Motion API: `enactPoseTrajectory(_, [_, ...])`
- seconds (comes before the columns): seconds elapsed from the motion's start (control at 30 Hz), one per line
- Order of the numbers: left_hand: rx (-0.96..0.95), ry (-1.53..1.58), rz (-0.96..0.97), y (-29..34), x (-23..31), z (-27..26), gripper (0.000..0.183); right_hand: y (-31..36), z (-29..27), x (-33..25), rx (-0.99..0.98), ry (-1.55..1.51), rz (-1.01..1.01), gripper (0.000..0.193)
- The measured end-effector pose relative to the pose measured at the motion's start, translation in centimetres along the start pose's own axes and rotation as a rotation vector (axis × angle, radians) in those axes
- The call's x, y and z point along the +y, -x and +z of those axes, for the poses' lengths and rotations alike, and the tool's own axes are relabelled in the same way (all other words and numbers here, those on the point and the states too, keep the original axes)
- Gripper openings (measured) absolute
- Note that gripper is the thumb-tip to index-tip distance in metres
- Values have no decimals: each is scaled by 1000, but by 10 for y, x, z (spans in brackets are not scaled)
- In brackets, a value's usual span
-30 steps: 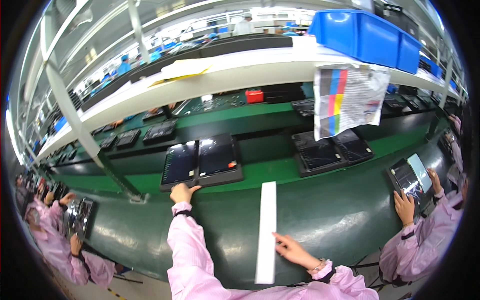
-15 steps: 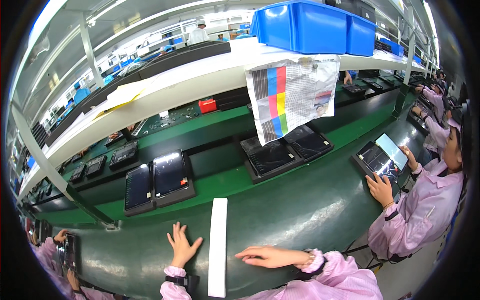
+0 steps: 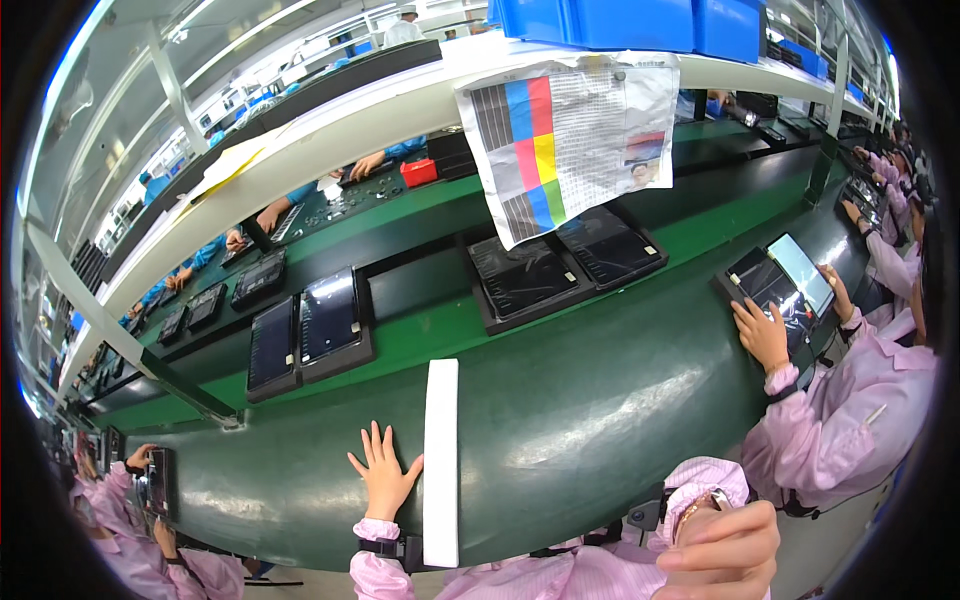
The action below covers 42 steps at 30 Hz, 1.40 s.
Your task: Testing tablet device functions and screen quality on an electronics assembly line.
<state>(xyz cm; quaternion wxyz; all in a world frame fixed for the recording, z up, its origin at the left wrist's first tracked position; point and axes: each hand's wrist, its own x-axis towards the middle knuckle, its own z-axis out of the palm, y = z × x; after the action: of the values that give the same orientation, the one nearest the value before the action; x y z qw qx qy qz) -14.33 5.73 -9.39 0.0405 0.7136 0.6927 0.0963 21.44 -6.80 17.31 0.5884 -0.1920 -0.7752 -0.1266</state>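
My left hand point(image 3: 387, 474) lies flat on the green work surface with its fingers spread. Its thumb reaches the left edge of a long white strip point(image 3: 441, 465), which looks like a flat bar set lengthwise away from me. At the lower right, my right hand point(image 3: 722, 548) is raised close to the camera, well off the table. Its fingers are curled in, and no object shows in them. A bracelet and a pink sleeve cuff sit at that wrist. Both forearms are in pink sleeves, with a black band at the left wrist.
Tablet-like panels point(image 3: 331, 313) rest in black trays beyond the strip, and more panels point(image 3: 525, 277) lie further right. A printed sheet point(image 3: 590, 150) hangs from the shelf, below blue bins point(image 3: 630, 25). Co-workers in pink handle devices at right point(image 3: 785, 300) and left point(image 3: 160, 485).
My right hand has risen from the table beside the strip to the lower right, its fingers curling. My left hand has come closer to the strip and flattened. The view has shifted slightly.
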Motion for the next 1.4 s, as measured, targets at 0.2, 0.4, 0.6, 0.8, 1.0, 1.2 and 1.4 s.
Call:
enactPoseTrajectory(0.2, [6,15,2,0,3,-2,86,1,1,-4,25,-10,-8,26])
enactPoseTrajectory(0.4, [38,57,53,-9,20,2,86,-2,-4,22,-754,75,404,14])
enactPoseTrajectory(0.6, [14,54,18,2,3,-3,85,133,116,168,-536,328,903,21])
enactPoseTrajectory(0.8, [31,85,10,2,1,-2,86,218,139,243,-688,514,894,55])
enactPoseTrajectory(1.0, [25,85,7,1,-2,-2,85,217,152,244,-685,585,856,61])
enactPoseTrajectory(1.2, [34,86,13,2,1,-3,84,217,159,241,-692,702,728,58])
enactPoseTrajectory(1.4, [2,125,1,2,-3,-4,81,183,151,251,-687,754,757,46])
